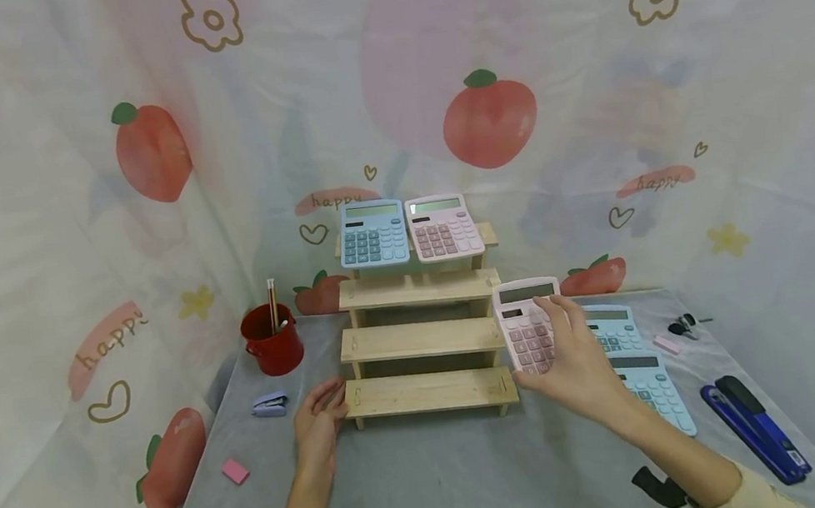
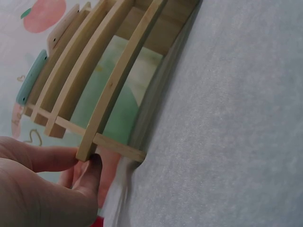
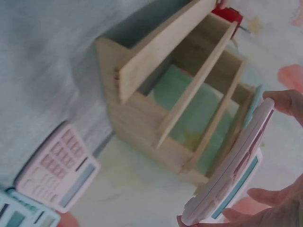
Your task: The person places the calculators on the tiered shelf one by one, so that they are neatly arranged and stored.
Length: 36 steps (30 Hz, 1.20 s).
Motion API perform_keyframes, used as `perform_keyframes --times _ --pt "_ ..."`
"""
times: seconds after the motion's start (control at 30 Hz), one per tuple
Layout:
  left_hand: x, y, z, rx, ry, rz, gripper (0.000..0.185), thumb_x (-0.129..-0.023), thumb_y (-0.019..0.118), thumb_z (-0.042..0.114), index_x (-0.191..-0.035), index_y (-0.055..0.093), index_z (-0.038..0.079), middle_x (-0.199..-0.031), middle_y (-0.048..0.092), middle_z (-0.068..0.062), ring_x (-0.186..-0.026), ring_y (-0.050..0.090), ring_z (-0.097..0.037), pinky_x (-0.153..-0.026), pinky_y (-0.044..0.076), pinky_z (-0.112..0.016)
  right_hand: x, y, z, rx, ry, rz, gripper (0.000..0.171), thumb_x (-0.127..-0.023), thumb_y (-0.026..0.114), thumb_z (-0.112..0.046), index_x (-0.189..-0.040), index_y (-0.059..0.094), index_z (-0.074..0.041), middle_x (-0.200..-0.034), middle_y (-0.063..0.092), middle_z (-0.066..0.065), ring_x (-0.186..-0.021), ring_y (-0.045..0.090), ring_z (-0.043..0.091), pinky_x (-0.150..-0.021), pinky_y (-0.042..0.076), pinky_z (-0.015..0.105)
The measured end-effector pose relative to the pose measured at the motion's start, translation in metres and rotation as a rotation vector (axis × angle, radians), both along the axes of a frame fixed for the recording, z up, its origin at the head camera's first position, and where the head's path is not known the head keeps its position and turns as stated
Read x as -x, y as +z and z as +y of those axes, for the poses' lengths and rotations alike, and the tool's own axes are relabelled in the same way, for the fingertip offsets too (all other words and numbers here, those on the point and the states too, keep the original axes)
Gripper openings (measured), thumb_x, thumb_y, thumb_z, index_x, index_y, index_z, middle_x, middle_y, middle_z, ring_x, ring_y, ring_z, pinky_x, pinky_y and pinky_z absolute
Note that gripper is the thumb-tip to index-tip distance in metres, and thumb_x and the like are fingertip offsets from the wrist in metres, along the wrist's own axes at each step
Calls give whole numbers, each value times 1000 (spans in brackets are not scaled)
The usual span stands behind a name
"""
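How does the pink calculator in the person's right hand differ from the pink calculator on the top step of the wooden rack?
The held pink calculator is lifted beside the rack, gripped by the right hand; the top-step pink calculator rests untouched beside a blue calculator. The held one sits lower and nearer. Both share colour and layout.

The three lower steps of the wooden stepped rack (image 1: 423, 341) at frame centre lie bare; its top step is filled by a blue calculator (image 1: 373, 234) and pink calculator (image 1: 444, 228). Grey tabletop (image 1: 448, 476) below centre is open. Blue calculators (image 1: 635, 366) crowd the right.
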<state>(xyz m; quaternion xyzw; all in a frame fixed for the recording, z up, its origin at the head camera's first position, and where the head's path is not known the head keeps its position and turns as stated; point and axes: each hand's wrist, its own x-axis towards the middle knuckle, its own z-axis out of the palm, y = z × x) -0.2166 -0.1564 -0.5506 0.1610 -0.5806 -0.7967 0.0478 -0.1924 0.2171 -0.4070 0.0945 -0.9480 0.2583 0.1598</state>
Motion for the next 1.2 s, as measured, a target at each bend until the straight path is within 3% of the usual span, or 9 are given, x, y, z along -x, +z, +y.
perform_keyframes --times 0.33,0.67,0.83,1.07,1.2 --pt "0 2 -2 16 -3 6 55 -93 52 -18 -146 49 -7 -151 50 -27 -141 51 -33 -85 53 -16 12 20 -50 34 131 -3 111 -62 94 -33 -156 38 -12 -160 31 19 -127 53 42 -92 51 56" --pt "1 2 -1 18 -2 -1 56 -91 53 -19 -145 49 -8 -150 51 -29 -141 51 -35 -87 54 -19 28 27 -93 20 187 -81 111 -63 93 -36 -157 38 -14 -162 31 18 -135 48 47 -101 44 64" --pt "-1 1 -1 14 -8 0 57 -90 52 -20 -146 48 -8 -151 50 -29 -141 51 -36 -92 54 -23 35 26 -113 19 193 -115 110 -63 94 -36 -156 40 -14 -161 32 15 -134 49 44 -99 47 62" --pt "-2 0 0 17 -8 11 55 -91 53 -18 -145 49 -8 -150 51 -28 -141 51 -35 -87 53 -19 47 25 -139 -15 200 -112 107 -64 92 -37 -155 42 -13 -160 35 17 -131 49 41 -93 45 64" --pt "-2 0 0 17 -6 12 55 -91 53 -19 -145 49 -8 -150 51 -29 -141 51 -36 -85 53 -19 55 23 -151 -44 184 -101 106 -65 92 -40 -155 43 -14 -158 38 17 -123 51 40 -86 43 56"
